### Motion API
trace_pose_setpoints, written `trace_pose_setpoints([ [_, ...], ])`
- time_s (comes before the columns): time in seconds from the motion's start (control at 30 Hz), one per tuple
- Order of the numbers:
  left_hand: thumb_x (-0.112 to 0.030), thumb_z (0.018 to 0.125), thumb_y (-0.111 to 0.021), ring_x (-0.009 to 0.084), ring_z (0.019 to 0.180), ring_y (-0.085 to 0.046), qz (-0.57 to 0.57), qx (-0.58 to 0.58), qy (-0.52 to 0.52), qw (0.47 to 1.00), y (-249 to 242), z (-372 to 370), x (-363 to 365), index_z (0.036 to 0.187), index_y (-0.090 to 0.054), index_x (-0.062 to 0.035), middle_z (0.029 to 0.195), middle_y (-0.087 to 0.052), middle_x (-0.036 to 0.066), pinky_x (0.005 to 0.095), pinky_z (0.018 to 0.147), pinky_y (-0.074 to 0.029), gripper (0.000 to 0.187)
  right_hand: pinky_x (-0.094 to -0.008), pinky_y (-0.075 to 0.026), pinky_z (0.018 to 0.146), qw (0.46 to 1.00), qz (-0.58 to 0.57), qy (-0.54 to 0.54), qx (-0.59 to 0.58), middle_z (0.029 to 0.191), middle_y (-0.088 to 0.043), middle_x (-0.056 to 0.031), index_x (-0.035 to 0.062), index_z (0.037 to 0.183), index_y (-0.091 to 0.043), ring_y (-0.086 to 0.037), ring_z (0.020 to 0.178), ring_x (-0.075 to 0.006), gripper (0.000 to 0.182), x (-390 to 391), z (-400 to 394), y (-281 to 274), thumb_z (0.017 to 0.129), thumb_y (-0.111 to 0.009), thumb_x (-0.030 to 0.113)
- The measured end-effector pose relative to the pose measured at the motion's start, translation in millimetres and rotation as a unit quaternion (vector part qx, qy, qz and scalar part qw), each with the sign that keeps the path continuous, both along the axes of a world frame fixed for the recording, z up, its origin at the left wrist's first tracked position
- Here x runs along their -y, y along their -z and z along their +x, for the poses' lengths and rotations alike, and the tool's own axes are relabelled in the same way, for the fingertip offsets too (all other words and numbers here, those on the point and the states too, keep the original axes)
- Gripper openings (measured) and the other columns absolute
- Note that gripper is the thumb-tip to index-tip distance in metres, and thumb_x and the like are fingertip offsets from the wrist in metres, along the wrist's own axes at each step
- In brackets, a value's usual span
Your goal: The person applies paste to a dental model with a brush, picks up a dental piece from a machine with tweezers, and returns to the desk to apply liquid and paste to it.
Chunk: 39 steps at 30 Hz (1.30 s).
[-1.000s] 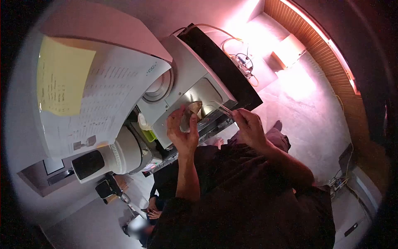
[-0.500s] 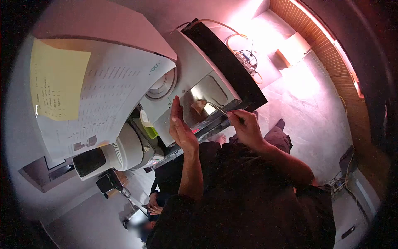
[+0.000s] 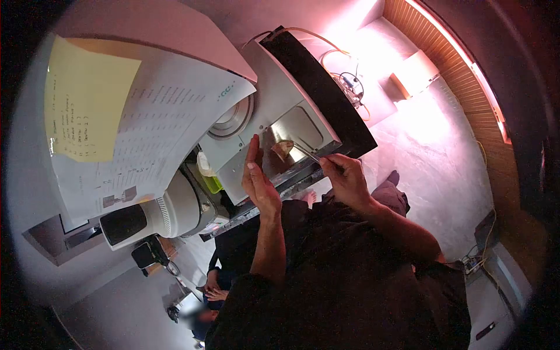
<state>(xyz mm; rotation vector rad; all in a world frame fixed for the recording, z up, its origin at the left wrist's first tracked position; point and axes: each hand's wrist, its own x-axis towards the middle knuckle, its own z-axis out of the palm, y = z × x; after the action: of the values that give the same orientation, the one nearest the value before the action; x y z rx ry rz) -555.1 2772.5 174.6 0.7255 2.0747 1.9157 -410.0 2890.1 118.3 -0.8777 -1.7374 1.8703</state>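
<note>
My right hand (image 3: pixel 345 175) is closed round slim metal tweezers (image 3: pixel 308 153), which point left and away from me. At their tip is a small brownish, roughly fan-shaped piece (image 3: pixel 282 150), over the shiny metal plate (image 3: pixel 302 125) on top of a grey machine (image 3: pixel 265 76). My left hand (image 3: pixel 260 185) is open and empty. Its fingers are straight and held together, pointing up, just left of the brownish piece and over the machine's near edge.
Printed sheets (image 3: pixel 175 111) with a yellow note (image 3: pixel 93 99) hang at the left. Below them stands a white and black device (image 3: pixel 175 204), beside a bright green item (image 3: pixel 214 184). Another person's hands (image 3: pixel 216 291) show at the lower left. Cables (image 3: pixel 350 87) lie beyond the machine.
The view has shifted slightly, so the sheets and machine sit a little differently in it. Both hands keep nearly the same pose, with the brownish piece still at the tweezers' tip.
</note>
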Motion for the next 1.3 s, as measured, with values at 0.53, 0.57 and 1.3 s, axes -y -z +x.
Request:
trace_pose_setpoints([
  [0.53,-0.045,0.113,-0.033,0.0352,0.144,-0.046,-0.009,-0.007,-0.032,0.999,1,-1,4,0.147,-0.048,0.0113,0.151,-0.052,0.026,0.0468,0.122,-0.032,0.068,-0.0254,-0.046,0.062,0.991,0.121,0.04,-0.031,0.085,-0.066,-0.0058,-0.0043,0.106,-0.072,-0.06,0.072,-0.0078,0.012,-5,3,-24,0.096,-0.07,0.002],
  [0.57,-0.046,0.113,-0.033,0.035,0.144,-0.047,-0.008,-0.006,-0.033,0.999,0,-2,4,0.147,-0.049,0.0112,0.151,-0.052,0.026,0.0468,0.122,-0.032,0.068,-0.0284,-0.05,0.065,0.989,0.145,0.027,-0.019,0.088,-0.067,-0.0082,-0.003,0.108,-0.072,-0.064,0.075,-0.0136,0.015,-9,5,-28,0.095,-0.072,0.004],
  [1.3,-0.048,0.111,-0.039,0.0343,0.143,-0.047,0.019,0.024,-0.033,0.999,21,-6,7,0.145,-0.051,0.0113,0.15,-0.053,0.025,0.0466,0.122,-0.032,0.069,-0.0373,-0.054,0.068,0.928,0.364,-0.052,-0.057,0.094,-0.065,-0.0138,-0.002,0.112,-0.072,-0.066,0.077,-0.0283,0.028,-29,2,-25,0.086,-0.079,0.005],
])
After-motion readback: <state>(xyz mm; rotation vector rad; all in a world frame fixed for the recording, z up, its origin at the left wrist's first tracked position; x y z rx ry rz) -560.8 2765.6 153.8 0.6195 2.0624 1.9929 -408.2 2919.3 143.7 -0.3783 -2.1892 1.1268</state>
